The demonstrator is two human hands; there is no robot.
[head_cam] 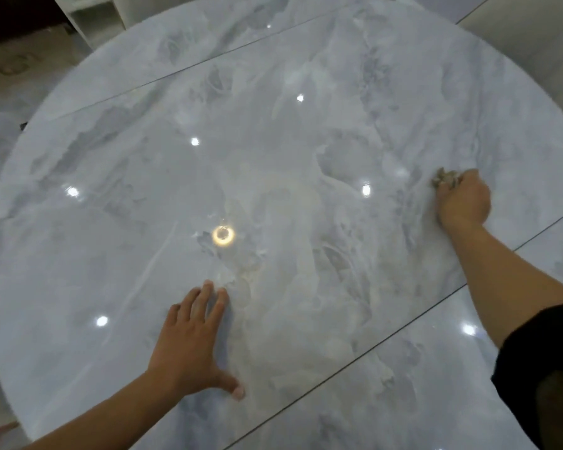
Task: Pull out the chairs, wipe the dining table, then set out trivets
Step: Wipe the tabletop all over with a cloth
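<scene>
Gripping crumpled cloth (444,179), right hand (463,199) outstretched; left hand (189,342) flat, fingers spread, on table (143,177).

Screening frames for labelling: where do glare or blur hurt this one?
Head view: reflected lights glare as bright spots on the glossy table, one ring-shaped near its centre; the right hand and its cloth are smeared by blur; the left hand, flat on the table, is sharper; the top-left background is dark.

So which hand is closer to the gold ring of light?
Left. The left hand rests flat just this side of the ring of light; the right hand, gripping a cloth, is far to its right.
</scene>
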